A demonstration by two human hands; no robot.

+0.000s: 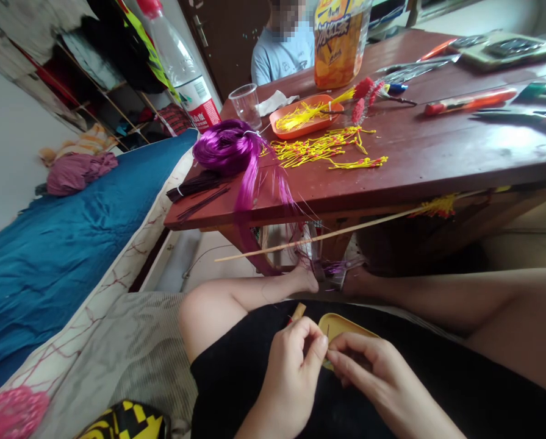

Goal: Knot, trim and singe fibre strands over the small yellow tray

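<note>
Over the black cloth on my lap, my left hand [295, 363] and my right hand [368, 366] meet fingertip to fingertip. Each is closed in a pinch of thumb and forefinger. A short, thin dark strand [328, 330] shows just above the meeting fingertips; which hand has it, and what else they pinch, I cannot make out. Behind the fingers lies a yellow tray [350, 323], partly covered by my hands. A tan, stubby piece [299, 311] sticks up beyond my left knuckles, its lower part hidden.
On the red-brown table [391, 177] lie a purple fibre bundle [229, 146], dark strips [204, 204], yellow red-tipped stems [309, 149] and an orange tray [279, 131]. A long thin stick [318, 236] juts out below its edge. Bottles stand behind; a person [282, 55] sits across.
</note>
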